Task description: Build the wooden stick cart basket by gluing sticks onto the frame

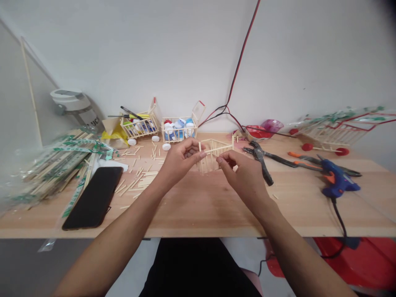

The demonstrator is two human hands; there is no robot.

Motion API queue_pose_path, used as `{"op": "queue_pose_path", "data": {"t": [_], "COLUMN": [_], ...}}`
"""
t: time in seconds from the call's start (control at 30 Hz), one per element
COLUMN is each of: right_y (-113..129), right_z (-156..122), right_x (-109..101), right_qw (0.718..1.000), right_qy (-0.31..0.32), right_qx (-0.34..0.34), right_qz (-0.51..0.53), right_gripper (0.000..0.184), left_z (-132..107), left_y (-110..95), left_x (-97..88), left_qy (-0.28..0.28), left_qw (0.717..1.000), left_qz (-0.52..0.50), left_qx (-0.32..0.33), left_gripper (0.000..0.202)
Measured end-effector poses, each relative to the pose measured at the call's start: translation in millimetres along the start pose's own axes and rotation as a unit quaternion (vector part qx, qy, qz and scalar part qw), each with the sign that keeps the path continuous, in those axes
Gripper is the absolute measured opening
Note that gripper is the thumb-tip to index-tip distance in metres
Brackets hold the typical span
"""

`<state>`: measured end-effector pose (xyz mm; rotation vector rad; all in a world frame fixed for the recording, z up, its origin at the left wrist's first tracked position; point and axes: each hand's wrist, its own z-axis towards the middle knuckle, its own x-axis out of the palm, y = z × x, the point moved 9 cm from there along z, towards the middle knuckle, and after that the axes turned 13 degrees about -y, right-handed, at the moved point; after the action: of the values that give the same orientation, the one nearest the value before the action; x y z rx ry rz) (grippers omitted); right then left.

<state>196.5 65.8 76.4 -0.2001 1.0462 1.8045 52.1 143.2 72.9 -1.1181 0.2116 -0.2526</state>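
Left grip [183, 160]: clasped on the left end of a stick frame [221, 149], thumb toward the right grip. Right grip [243, 167]: thumb and forefinger pinched on a thin stick [215, 155] at the frame's near side; whether the two are joined, cannot tell. Frame: one, pale wood, between both grips, above the worktop [201, 210].

Left of the left grip:
- Loose sticks [147, 180], many, short, scattered and in rows, near.
- Phone [93, 198], one, black, screen dark, farther left.
- Long sticks [58, 163], several packs, in clear and green wrapping, beyond the phone.
- Bucket [72, 103], one, white and grey, behind the packs.

Beyond the left grip:
- Small carts, two, stick-built with white wheels: one [180, 140] almost directly behind, loaded with bottle caps; one [141, 133] farther left, bearing caps and pens.

Right of the right grip:
- Pliers [259, 156], one pair, black-handled, just beyond.
- Glue gun [338, 180], one, blue, well apart.
- Large cart [334, 135], one, red-wheeled, behind the glue gun.
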Motion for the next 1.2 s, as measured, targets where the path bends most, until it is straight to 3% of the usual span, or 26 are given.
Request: {"op": "queue_pose_path", "data": {"t": [0.87, 1.03, 1.2], "right_y": [-3.6, -1.2, -8.8], "right_z": [-2.7, 0.5, -1.0], "right_x": [-1.6, -14.5, -41.6], "right_qw": [1.0, 0.999, 0.997], "right_qy": [0.005, -0.029, -0.077], "right_qx": [0.009, -0.012, -0.001], "right_qz": [-0.011, -0.014, -0.022], "right_gripper": [0.017, 0.017, 0.02], "left_z": [-1.5, -1.5, -0.6], "left_y": [-1.9, -1.7, 0.0], "left_x": [1.1, -0.8, -4.0], "left_qy": [0.005, -0.002, -0.008], "left_qw": [1.0, 1.0, 1.0], "left_qz": [0.022, 0.02, 0.021], "left_qx": [0.01, 0.004, 0.003], "left_gripper": [0.015, 0.017, 0.019]}}
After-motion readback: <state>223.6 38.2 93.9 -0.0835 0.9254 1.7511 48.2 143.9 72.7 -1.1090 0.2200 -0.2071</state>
